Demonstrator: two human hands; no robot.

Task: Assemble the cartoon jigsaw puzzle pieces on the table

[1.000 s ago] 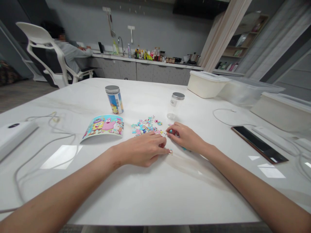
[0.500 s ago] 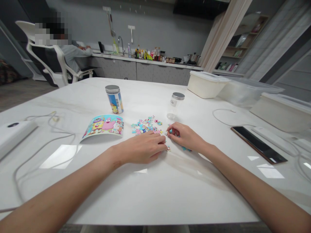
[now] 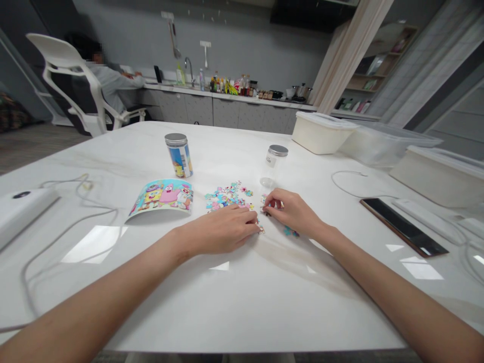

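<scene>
A heap of small colourful jigsaw pieces (image 3: 227, 195) lies on the white table (image 3: 234, 302). My left hand (image 3: 221, 232) rests palm down just in front of the heap, fingers curled, its fingertips pressing a small piece (image 3: 260, 230). My right hand (image 3: 293, 212) is beside it on the right, its fingers pinched on a piece at the heap's right edge. More pieces (image 3: 290, 232) lie under my right wrist. A curled cartoon picture sheet (image 3: 162, 195) lies to the left of the heap.
A printed tin with a metal lid (image 3: 178, 155) and a clear jar (image 3: 275, 161) stand behind the pieces. A phone (image 3: 404, 232) and cables lie right, a white device (image 3: 20, 206) left. Plastic bins (image 3: 321, 132) stand far right. A person sits in a chair (image 3: 71, 75) far left.
My left hand has slid slightly back toward me, keeping a fingertip on a small piece. My right hand has shifted a little to the right, uncovering pieces near the wrist.
</scene>
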